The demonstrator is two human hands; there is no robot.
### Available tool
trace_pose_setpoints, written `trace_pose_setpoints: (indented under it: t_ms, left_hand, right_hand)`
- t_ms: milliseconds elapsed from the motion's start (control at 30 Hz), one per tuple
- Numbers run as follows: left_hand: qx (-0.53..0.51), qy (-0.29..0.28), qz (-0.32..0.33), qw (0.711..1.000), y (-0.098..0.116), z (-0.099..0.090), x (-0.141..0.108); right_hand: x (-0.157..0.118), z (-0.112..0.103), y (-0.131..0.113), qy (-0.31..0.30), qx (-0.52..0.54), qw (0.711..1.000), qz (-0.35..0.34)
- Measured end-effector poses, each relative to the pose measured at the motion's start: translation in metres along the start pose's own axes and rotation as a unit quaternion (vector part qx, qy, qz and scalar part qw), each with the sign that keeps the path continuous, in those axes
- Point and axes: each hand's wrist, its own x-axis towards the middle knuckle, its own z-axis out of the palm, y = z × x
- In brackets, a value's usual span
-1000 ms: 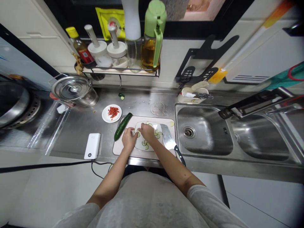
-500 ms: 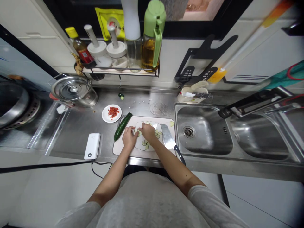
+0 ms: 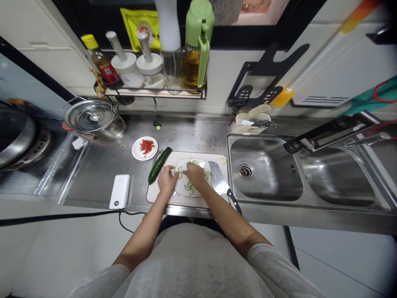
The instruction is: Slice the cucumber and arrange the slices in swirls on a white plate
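A white square plate (image 3: 201,193) with thin cucumber slices (image 3: 190,188) set in small curved groups rests on a pale cutting board (image 3: 161,197). At the plate's left edge is my left hand (image 3: 166,180), thumb and fingers apart, beside the left group of slices. My right hand (image 3: 196,175) reaches over the plate from the right, its fingertips apart near that same group; nothing shows between them. A long cucumber (image 3: 159,166) lies along the board's left side. On the right side lies a cleaver (image 3: 219,179), its black handle over the front edge.
A small plate (image 3: 134,154) holds chopped red pieces. A white power bank (image 3: 120,191) with a cable lies at left, a lidded steel pot (image 3: 114,127) behind. The double sink (image 3: 263,174) is at right. A bottle rack (image 3: 161,94) hangs above the counter.
My right hand's fingertips have drawn slightly away from the left group of slices. My left hand has opened a little and shifted slightly left. The view has moved slightly.
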Motion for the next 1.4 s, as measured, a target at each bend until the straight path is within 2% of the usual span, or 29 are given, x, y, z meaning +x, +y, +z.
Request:
trace_pose_setpoints:
  t_ms: [433,633,933,1100,1167,1233,1400]
  left_hand:
    - [-0.009,0.017,0.001,1.0,0.0,-0.001,0.0]
    - [-0.006,0.018,0.004,1.0,0.002,-0.001,0.0]
    - [-0.019,0.024,0.004,1.0,0.003,-0.005,-0.004]
    - [-0.041,0.048,0.0,0.998,0.003,-0.011,-0.008]
    - [-0.06,0.068,-0.004,0.996,0.001,-0.015,-0.011]
    - [-0.083,0.093,-0.007,0.992,-0.004,-0.019,-0.015]
    - [-0.138,0.117,-0.009,0.984,-0.025,-0.025,-0.035]
  right_hand:
    - [-0.005,-0.001,0.001,0.022,-0.02,0.999,-0.023]
    - [-0.008,0.003,0.001,0.022,-0.022,0.999,-0.02]
    - [-0.011,0.01,0.004,0.02,-0.014,0.998,-0.054]
    - [-0.018,0.003,0.003,0.015,0.013,0.998,-0.053]
    - [-0.025,-0.005,0.01,0.044,0.054,0.997,-0.037]
    - [-0.038,-0.016,0.025,0.1,0.115,0.988,-0.01]
    - [-0.084,-0.026,0.096,0.27,0.246,0.928,0.075]
